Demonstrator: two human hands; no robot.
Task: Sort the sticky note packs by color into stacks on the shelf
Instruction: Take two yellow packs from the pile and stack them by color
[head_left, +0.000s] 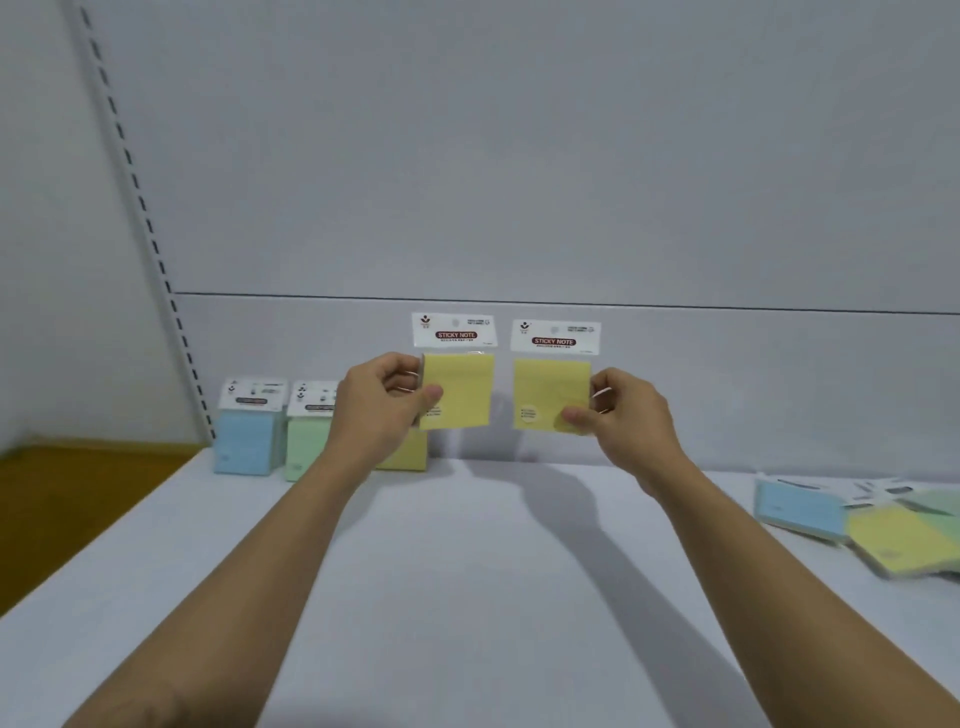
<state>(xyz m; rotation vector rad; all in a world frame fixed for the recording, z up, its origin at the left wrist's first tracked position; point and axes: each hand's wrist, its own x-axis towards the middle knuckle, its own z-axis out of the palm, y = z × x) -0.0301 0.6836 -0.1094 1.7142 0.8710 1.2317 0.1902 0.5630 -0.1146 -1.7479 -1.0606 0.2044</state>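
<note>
My left hand (382, 402) holds one yellow sticky note pack (460, 387) upright by its left edge, above the shelf. My right hand (626, 410) pinches a second yellow sticky note pack (548, 389) at its lower right corner, beside the first. Both packs have white header cards reading STICKY NOTE. Against the back wall stand a blue stack (245, 434), a green stack (307, 441) and a yellow stack (402, 454), the last partly hidden behind my left wrist. Loose blue, yellow and green packs lie in a pile (878, 525) at the right.
The white shelf surface (467, 571) stretches from the back wall toward me. A slotted upright rail (150, 234) runs down the wall at the left. Brown floor (67, 493) shows beyond the shelf's left edge.
</note>
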